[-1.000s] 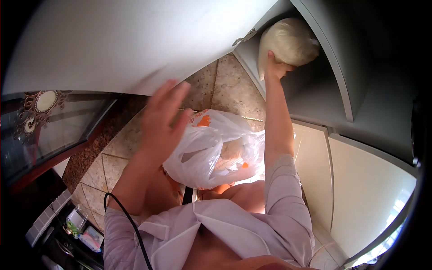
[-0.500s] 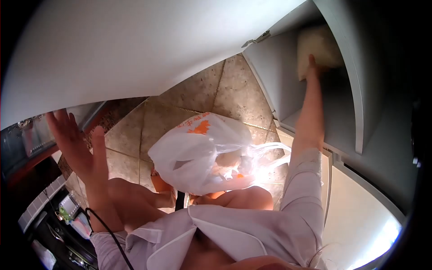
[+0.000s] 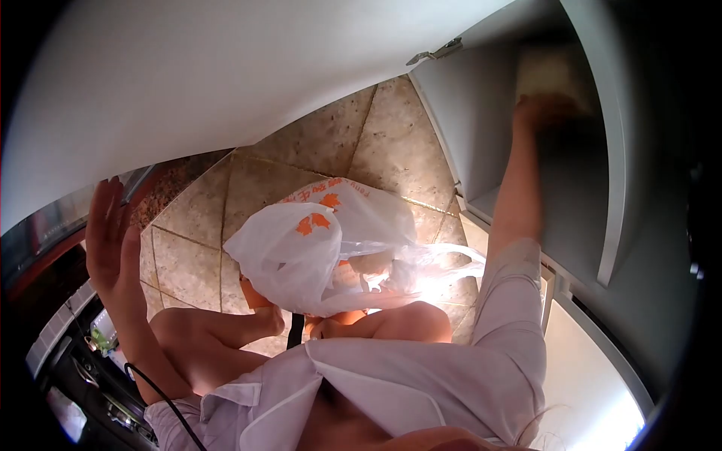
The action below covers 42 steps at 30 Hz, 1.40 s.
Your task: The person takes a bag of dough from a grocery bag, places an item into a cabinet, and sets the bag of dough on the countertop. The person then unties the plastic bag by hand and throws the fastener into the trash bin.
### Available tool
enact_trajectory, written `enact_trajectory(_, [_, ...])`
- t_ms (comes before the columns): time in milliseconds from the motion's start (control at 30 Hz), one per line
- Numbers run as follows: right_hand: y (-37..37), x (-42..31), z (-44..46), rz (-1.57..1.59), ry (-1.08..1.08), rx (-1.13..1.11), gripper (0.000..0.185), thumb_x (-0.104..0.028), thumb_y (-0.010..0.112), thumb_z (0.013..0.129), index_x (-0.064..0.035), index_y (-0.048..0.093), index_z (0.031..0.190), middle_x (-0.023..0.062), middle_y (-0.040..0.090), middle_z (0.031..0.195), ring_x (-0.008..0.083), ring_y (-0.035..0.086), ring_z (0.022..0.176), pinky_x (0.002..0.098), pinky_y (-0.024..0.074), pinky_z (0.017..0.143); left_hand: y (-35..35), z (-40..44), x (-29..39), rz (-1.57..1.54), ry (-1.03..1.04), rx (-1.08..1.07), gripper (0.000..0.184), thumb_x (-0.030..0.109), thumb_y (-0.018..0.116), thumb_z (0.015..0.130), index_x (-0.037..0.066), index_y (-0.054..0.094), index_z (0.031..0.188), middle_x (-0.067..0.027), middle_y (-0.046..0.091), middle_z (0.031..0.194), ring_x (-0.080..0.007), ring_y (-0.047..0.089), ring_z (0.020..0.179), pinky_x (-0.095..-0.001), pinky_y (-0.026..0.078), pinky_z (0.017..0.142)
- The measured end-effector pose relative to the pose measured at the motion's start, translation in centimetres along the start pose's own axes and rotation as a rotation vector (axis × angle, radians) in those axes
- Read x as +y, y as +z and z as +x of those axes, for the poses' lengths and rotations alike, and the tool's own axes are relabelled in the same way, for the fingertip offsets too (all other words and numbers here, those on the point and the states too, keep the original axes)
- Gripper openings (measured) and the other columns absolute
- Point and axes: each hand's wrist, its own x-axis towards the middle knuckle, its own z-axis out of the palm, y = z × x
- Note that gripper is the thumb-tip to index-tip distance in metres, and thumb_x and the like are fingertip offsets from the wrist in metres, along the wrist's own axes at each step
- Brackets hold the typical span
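Note:
Deep in the open cabinet (image 3: 470,120), my right hand (image 3: 547,113) is at the near side of a pale wrapped package (image 3: 545,74). Both are dim and blurred there, and my fingertips cannot be made out clearly. On the left, my left hand (image 3: 113,244) is raised with its fingers stretched, holding nothing, just below the edge of the white cabinet door (image 3: 226,75). A white plastic bag (image 3: 289,248) with orange prints lies on the floor in front of my feet, its mouth partly open and its handles spread to the right.
The swung-out door covers the upper left. A metal hinge (image 3: 435,52) joins it to the cabinet. Floor tiles (image 3: 395,146) surround the bag. Light cabinet fronts (image 3: 587,368) stand at the lower right, and a black shelf unit (image 3: 83,376) with small items at the lower left.
My right hand and the package have moved deeper into the cabinet. My left hand has moved left and away from the bag. The bag's left part has shifted and puffed up.

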Motion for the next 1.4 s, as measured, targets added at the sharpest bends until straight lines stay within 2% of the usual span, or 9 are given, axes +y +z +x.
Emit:
enact_trajectory(67, [1.1, 0.7, 1.3, -0.055, -0.017, 0.033, 0.100, -0.052, 0.062, 0.078, 0.0078, 0.015, 0.142, 0.0308, 0.014, 0.147, 0.0487, 0.015, 0.135, 0.0551, 0.0126, 0.110, -0.2, 0.0, -0.3, 0.030, 0.011, -0.038, 0.049, 0.000, 0.049, 0.089, -0.002, 0.037, 0.136, -0.0187, 0.040, 0.139, -0.0294, 0.038, 0.131, -0.0401, 0.034, 0.106])
enact_trajectory(300, [-3.0, 5.7, 6.5, -0.674, -0.569, -0.546, 0.080, -0.050, 0.060, 0.079, -0.0085, 0.033, 0.141, 0.0221, 0.029, 0.145, 0.0425, 0.027, 0.133, 0.0562, 0.0188, 0.109, -1.2, -1.2, -0.3, -0.060, -0.006, -0.121, 0.044, -0.002, 0.052, 0.087, -0.005, 0.044, 0.130, -0.0186, 0.047, 0.133, -0.0267, 0.045, 0.125, -0.0396, 0.035, 0.105])
enact_trajectory(700, [6.1, -3.9, -3.6, 0.346, -0.019, -0.532, 0.081, -0.049, 0.059, 0.079, -0.0083, 0.029, 0.143, 0.0219, 0.027, 0.146, 0.0384, 0.027, 0.134, 0.0555, 0.0210, 0.108, -1.1, -1.6, 2.3, 0.142, 0.080, -0.253, 0.039, 0.001, 0.060, 0.080, -0.002, 0.056, 0.119, -0.0150, 0.058, 0.118, -0.0247, 0.055, 0.111, -0.0337, 0.043, 0.095])
enact_trajectory(800, [-4.5, -5.0, -8.3, 0.661, 0.049, -0.621, 0.086, -0.047, 0.059, 0.080, -0.0057, 0.020, 0.144, 0.0210, 0.023, 0.148, 0.0366, 0.026, 0.135, 0.0547, 0.0241, 0.107, -1.0, -1.7, 2.0, 0.229, 0.141, -0.410, 0.041, 0.004, 0.062, 0.079, -0.002, 0.056, 0.118, -0.0148, 0.058, 0.118, -0.0252, 0.055, 0.112, -0.0340, 0.043, 0.095])
enact_trajectory(1000, [-14.1, -5.5, -13.5, 0.591, -0.311, -0.664, 0.086, -0.035, 0.059, 0.082, -0.0145, 0.007, 0.148, 0.0188, 0.015, 0.151, 0.0353, 0.019, 0.138, 0.0590, 0.0205, 0.106, 1.6, -2.5, 3.0, 0.076, 0.190, -0.771, 0.057, 0.020, 0.073, 0.071, 0.002, 0.055, 0.122, -0.0173, 0.050, 0.130, -0.0316, 0.046, 0.122, -0.0405, 0.035, 0.101])
enact_trajectory(1100, [-18.2, -3.1, -16.7, 0.686, -0.667, -0.662, 0.067, -0.033, 0.063, 0.081, -0.0095, 0.036, 0.137, 0.0180, 0.042, 0.135, 0.0291, 0.042, 0.125, 0.0474, 0.0344, 0.100, 3.8, -3.5, 4.4, 0.059, 0.130, -0.969, 0.066, 0.021, 0.075, 0.069, 0.008, 0.050, 0.129, -0.0203, 0.028, 0.145, -0.0348, 0.034, 0.131, -0.0426, 0.032, 0.104])
enact_trajectory(1200, [-22.3, 1.1, -19.7, 1.158, -0.761, -0.713, 0.036, -0.021, 0.064, 0.084, -0.0018, 0.060, 0.114, 0.0146, 0.065, 0.105, 0.0235, 0.062, 0.099, 0.0315, 0.0466, 0.088, 5.8, -3.9, 4.2, 0.048, 0.439, -1.022, 0.054, 0.015, 0.073, 0.070, 0.007, 0.057, 0.121, -0.0187, 0.019, 0.150, -0.0355, 0.026, 0.136, -0.0438, 0.029, 0.106])
enact_trajectory(1300, [-27.3, 5.7, -22.1, 1.450, -0.627, -0.652, 0.019, -0.012, 0.061, 0.084, -0.0014, 0.065, 0.100, 0.0150, 0.067, 0.089, 0.0258, 0.066, 0.086, 0.0330, 0.0511, 0.076, 7.0, -4.3, 2.0, 0.221, 0.606, -1.049, 0.046, 0.008, 0.072, 0.070, 0.006, 0.059, 0.114, -0.0186, 0.015, 0.151, -0.0376, 0.034, 0.130, -0.0438, 0.032, 0.105])
enact_trajectory(1400, [-30.0, 10.6, -24.2, 1.662, -0.592, -0.966, 0.013, -0.006, 0.058, 0.088, -0.0005, 0.064, 0.097, 0.0076, 0.067, 0.090, 0.0125, 0.063, 0.084, 0.0260, 0.0493, 0.077, 7.3, -3.7, -0.4, 0.257, 0.353, -1.059, 0.040, 0.003, 0.070, 0.071, 0.005, 0.060, 0.109, -0.0190, 0.020, 0.149, -0.0377, 0.042, 0.123, -0.0421, 0.037, 0.101])
